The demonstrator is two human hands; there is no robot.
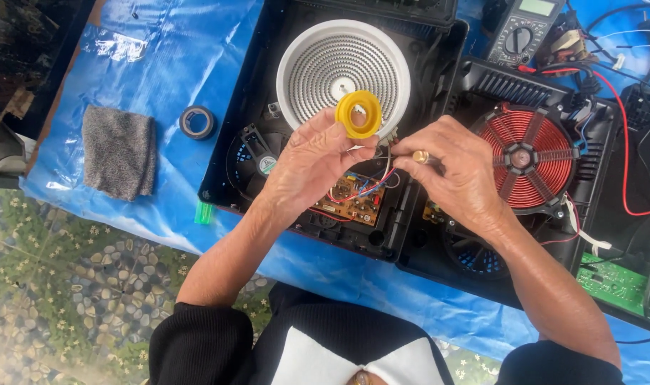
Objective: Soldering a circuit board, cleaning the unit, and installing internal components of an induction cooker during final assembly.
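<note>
My left hand (pixel 312 165) holds a yellow spool (pixel 359 113) up between thumb and fingers, above an opened black cooker housing (pixel 239 135). My right hand (pixel 459 171) pinches a small brass-tipped tool (pixel 420 156) close to the spool; thin wire runs between the two hands. Under them sit a white round heating plate (pixel 343 68) with a grey spiral and an orange circuit board (pixel 353 199) with coloured wires. A second opened housing to the right carries a red copper coil (pixel 528 160).
A grey cloth (pixel 118 151) and a roll of dark tape (pixel 197 122) lie on the blue plastic sheet (pixel 161 64) at left. A multimeter (pixel 522 30) with red and black leads is at top right. A green circuit board (pixel 621 285) lies at the right edge.
</note>
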